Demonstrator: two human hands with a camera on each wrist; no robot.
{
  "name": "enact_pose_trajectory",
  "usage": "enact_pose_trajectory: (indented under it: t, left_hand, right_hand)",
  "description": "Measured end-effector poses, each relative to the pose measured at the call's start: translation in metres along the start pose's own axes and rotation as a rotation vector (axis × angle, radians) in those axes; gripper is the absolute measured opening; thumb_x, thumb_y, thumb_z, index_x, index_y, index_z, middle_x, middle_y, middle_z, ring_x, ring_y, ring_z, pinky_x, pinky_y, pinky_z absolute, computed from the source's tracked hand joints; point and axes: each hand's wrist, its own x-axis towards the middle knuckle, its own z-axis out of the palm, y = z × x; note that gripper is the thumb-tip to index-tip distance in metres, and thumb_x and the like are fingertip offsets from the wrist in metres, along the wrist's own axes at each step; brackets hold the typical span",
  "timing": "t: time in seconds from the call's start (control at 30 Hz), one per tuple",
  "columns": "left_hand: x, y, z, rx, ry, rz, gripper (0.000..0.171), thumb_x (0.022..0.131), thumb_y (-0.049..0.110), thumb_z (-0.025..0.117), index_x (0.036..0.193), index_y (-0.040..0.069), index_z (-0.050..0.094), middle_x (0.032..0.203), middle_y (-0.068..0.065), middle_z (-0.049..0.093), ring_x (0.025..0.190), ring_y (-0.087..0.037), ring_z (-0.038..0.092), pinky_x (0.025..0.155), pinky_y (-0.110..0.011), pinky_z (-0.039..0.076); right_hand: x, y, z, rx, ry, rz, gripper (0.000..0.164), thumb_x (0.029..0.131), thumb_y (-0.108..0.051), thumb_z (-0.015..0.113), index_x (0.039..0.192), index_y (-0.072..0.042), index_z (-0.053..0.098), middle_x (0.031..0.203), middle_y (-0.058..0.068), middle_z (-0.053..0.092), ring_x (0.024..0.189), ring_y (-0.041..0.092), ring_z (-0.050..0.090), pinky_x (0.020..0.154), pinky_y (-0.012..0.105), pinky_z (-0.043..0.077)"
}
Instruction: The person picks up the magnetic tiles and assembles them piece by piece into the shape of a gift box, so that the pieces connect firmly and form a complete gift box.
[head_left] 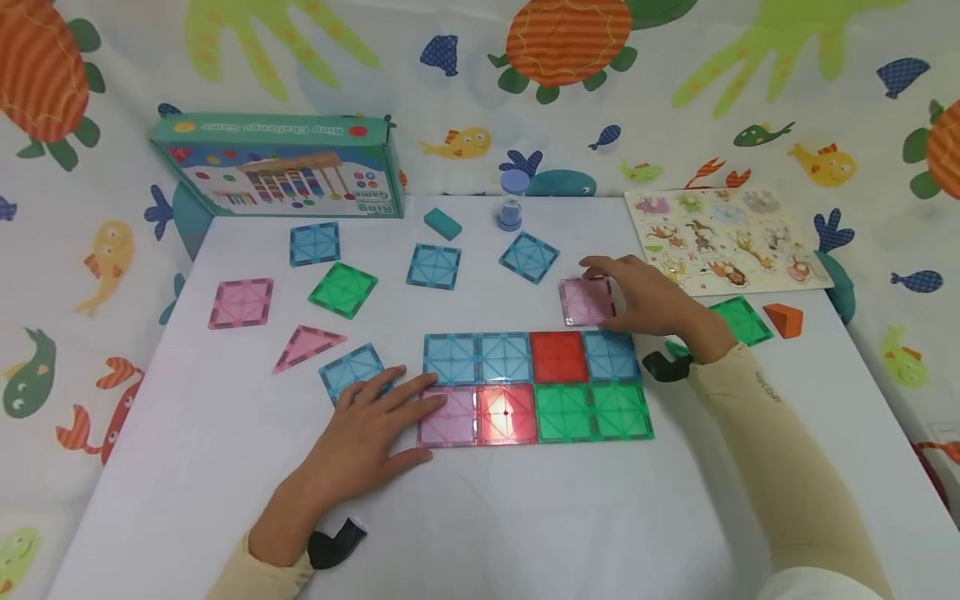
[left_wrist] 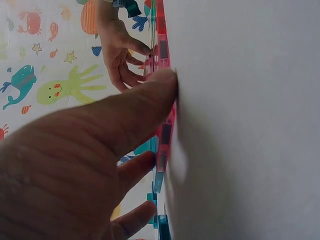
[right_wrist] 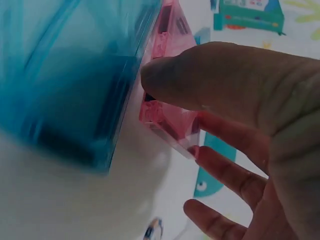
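The right hand (head_left: 652, 300) is pinching a pink tile (head_left: 581, 304) between thumb and fingers, holding it just behind a two-row block of tiles (head_left: 536, 385) on the white bench (head_left: 525, 517). The left hand (head_left: 356, 446) is spreading its fingers and touching the block's pink corner tile (head_left: 457, 421). Next to that, a red tile (head_left: 506, 404) and two green tiles (head_left: 564, 412) are completing the front row. Blue tiles (head_left: 452, 358) and another red tile (head_left: 558, 357) are forming the back row. A cardboard box (head_left: 277, 171) is standing at the back left.
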Motion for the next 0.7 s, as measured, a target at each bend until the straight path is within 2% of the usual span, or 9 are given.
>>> enact_pose_trajectory:
  t: [0.23,0.37,0.5,0.6,0.7]
  left_hand:
    - [-0.001,0.000,0.001,-0.004,-0.001,-0.002,0.075,0.076,0.055,0.071,0.142,0.037,0.039,0.152,0.008,0.029,0.138,-0.028,0.023,0.100,-0.058,0.025]
    - [-0.001,0.000,0.002,-0.011,0.008,0.004,0.075,0.077,0.054,0.070,0.143,0.037,0.039,0.152,0.007,0.030,0.138,-0.029,0.023,0.100,-0.058,0.025]
    - [0.000,-0.001,0.001,-0.013,0.014,0.004,0.075,0.077,0.054,0.070,0.143,0.036,0.039,0.152,0.008,0.030,0.139,-0.029,0.023,0.100,-0.058,0.025]
    - [-0.001,-0.001,0.000,-0.014,0.012,0.001,0.076,0.077,0.054,0.070,0.143,0.036,0.039,0.152,0.008,0.030,0.139,-0.029,0.022,0.101,-0.057,0.024]
    - [-0.001,0.000,-0.001,-0.020,0.007,-0.002,0.075,0.077,0.054,0.070,0.143,0.036,0.039,0.152,0.008,0.030,0.139,-0.029,0.023,0.101,-0.058,0.024]
  right_hand:
    - [0.013,-0.015,0.010,0.052,-0.048,-0.070,0.083,0.076,-0.022,0.080,0.144,-0.016,0.033,0.133,0.001,0.054,0.122,0.026,0.040,0.092,0.046,0.046]
    - [0.016,-0.022,0.011,0.113,-0.081,-0.068,0.081,0.078,-0.018,0.077,0.145,-0.015,0.032,0.134,0.004,0.054,0.122,0.027,0.039,0.093,0.047,0.044]
    - [0.015,-0.028,0.013,0.142,-0.106,-0.033,0.078,0.081,-0.020,0.075,0.146,-0.019,0.032,0.136,0.002,0.053,0.123,0.027,0.037,0.092,0.047,0.045]
    - [0.015,-0.031,0.016,0.150,-0.104,-0.019,0.078,0.082,-0.020,0.074,0.147,-0.020,0.031,0.137,0.001,0.052,0.124,0.027,0.036,0.092,0.048,0.045]
    - [0.016,-0.031,0.017,0.173,-0.078,-0.045,0.079,0.083,-0.020,0.073,0.147,-0.017,0.028,0.137,0.003,0.052,0.124,0.027,0.039,0.094,0.048,0.044]
